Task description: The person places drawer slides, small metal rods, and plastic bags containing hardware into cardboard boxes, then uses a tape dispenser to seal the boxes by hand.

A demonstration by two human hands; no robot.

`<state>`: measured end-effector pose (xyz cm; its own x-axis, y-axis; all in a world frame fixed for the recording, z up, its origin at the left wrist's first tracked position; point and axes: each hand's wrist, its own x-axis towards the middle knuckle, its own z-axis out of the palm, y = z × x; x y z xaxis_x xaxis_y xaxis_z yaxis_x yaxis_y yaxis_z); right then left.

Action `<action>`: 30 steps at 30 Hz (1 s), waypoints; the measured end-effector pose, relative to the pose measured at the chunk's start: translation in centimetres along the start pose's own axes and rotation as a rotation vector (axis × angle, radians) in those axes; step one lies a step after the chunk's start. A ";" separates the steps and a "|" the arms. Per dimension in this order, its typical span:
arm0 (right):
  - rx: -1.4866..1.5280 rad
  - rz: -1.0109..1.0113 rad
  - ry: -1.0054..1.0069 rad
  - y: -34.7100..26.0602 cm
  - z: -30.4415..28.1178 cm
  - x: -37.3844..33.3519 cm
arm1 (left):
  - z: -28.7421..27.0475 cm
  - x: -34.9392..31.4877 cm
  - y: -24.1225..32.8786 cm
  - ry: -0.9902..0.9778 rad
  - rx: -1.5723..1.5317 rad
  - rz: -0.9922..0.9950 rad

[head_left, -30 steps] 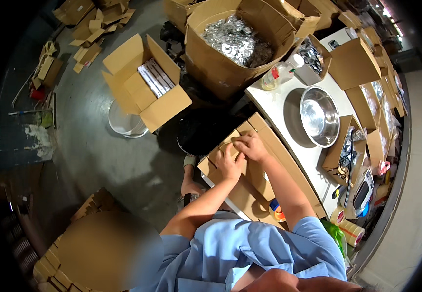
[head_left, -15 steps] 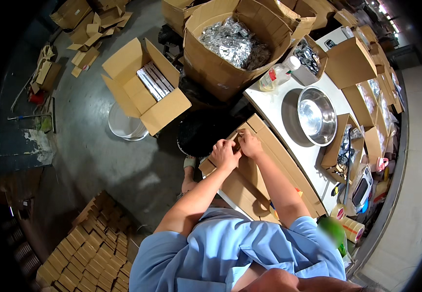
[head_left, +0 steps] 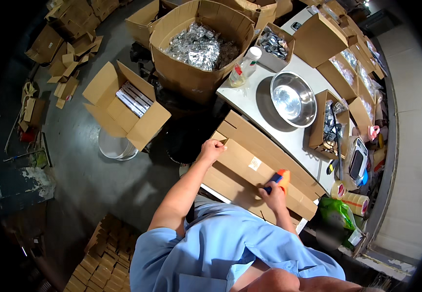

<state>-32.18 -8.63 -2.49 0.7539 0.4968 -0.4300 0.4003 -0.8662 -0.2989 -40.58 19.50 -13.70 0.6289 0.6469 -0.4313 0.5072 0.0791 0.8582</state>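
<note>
At the far left of the frame, loose cardboard scraps are lying scattered on the grey floor. Just right of them, an open carton is sitting on the floor with long white packs showing inside it, and a pale round bucket is peeking out from under its lower edge. In the lower left, stacks of small brown boxes are lying in rows.

Toward the upper middle, a big carton is holding a heap of silvery foil packets. A white plastic bottle is standing just right of it, on the corner of the white worktop.

In the middle of the frame, the left hand is curling closed over the near left corner of a flattened cardboard box, which is lying across the worktop edge and running down toward the lower right. Farther right, the right hand is gripping the blue handle of an orange tape dispenser and pressing it onto the same box.

Right of centre, a steel bowl is sitting on the worktop, above the box. At the right, small open cartons are holding dark parts, tape rolls are lying near the edge, and a green bag is sitting just below them.
</note>
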 end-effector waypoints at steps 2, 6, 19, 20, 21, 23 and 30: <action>0.205 -0.215 0.047 -4.5 -1.6 0.1 | -0.2 0.1 -0.4 0.017 0.017 0.027; 0.364 -0.599 -0.032 -9.9 -3.2 3.2 | -1.0 -0.6 -2.1 -0.077 -0.267 0.101; 0.308 -0.882 -0.075 -10.0 -1.3 7.7 | -2.1 -2.2 -0.3 -0.244 -0.921 -0.118; 0.307 -0.872 -0.070 -9.4 -1.8 7.6 | -1.5 -2.1 -0.1 -0.208 -0.833 -0.049; 0.275 -0.838 -0.121 -9.5 -2.7 7.0 | -1.3 -1.8 -0.6 -0.207 -0.830 -0.053; 0.247 -0.799 -0.171 -8.8 -4.3 6.0 | -0.9 -0.6 -2.1 -0.011 -0.056 0.201; -0.090 -0.594 -0.236 -6.8 -6.5 5.1 | -0.2 0.7 -3.6 0.164 0.237 0.285</action>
<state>-27.64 -0.57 2.84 0.2597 0.8823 -0.3925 0.7636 -0.4364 -0.4758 -42.07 19.83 -17.06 0.6715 0.7314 -0.1187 0.4596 -0.2855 0.8410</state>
